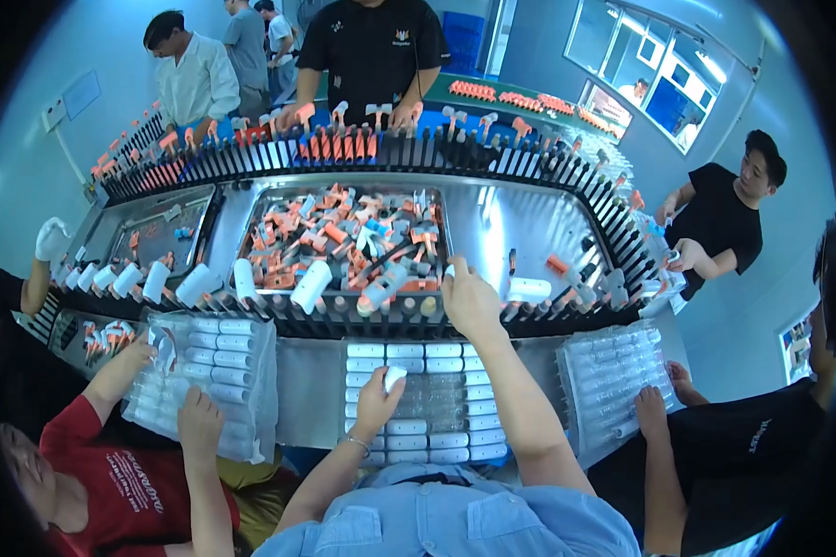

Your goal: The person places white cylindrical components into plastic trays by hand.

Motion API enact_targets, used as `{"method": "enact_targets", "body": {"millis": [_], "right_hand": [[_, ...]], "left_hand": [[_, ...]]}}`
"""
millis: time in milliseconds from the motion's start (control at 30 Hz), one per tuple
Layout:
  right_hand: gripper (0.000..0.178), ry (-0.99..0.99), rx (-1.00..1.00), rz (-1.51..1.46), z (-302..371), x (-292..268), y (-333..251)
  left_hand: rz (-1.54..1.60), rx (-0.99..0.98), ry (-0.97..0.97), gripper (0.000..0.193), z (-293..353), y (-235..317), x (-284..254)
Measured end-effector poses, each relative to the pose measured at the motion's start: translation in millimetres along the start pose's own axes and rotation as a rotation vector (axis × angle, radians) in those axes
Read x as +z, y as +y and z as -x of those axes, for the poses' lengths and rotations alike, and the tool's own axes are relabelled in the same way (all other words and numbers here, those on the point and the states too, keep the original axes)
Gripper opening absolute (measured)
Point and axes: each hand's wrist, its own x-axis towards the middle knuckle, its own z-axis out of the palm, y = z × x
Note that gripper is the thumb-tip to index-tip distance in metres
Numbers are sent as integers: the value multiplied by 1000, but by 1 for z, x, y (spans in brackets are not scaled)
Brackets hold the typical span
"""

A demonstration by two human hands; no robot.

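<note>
My left hand (375, 406) is closed around a short white plastic sleeve (395, 377), held above the left part of a clear blister tray (430, 401). White tubular shells (437, 444) fill rows along the tray's sides and front, and bare pockets show in its middle. My right hand (472, 297) reaches forward over the near row of black posts (395, 323). Its fingers are curled at the post tops, with a bit of something white at their tips, mostly hidden by the hand. Left of it, a clear-and-orange part (381, 290) and a white tube (311, 286) sit tilted on posts.
Behind the posts, a steel tray (444, 209) holds a heap of orange and grey parts (344, 237). A white tube (529, 290) lies at the right. Co-workers' hands (200, 420) (650, 408) handle bagged trays on either side. Other people stand across the curved rack (567, 165).
</note>
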Motion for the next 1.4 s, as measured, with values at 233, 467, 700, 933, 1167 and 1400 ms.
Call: {"method": "enact_targets", "body": {"millis": [233,467,700,933,1167,1400], "right_hand": [[42,55,-48,-676,61,31,-10],[17,-537,-374,-200,185,82,39],[23,-532,-408,-2,197,87,22],[31,-440,-446,-212,198,95,47],[38,-380,-54,-490,188,49,47],[40,-72,98,-492,163,-23,76]], "left_hand": [[71,22,6,38,-5,0,1],[89,10,33,38,-3,-3,5],[150,-70,-101,32,-6,0,5],[394,58,-287,38,-28,115,13],[-91,322,25,39,-94,205,41],[-533,103,-54,37,-141,196,50]]}}
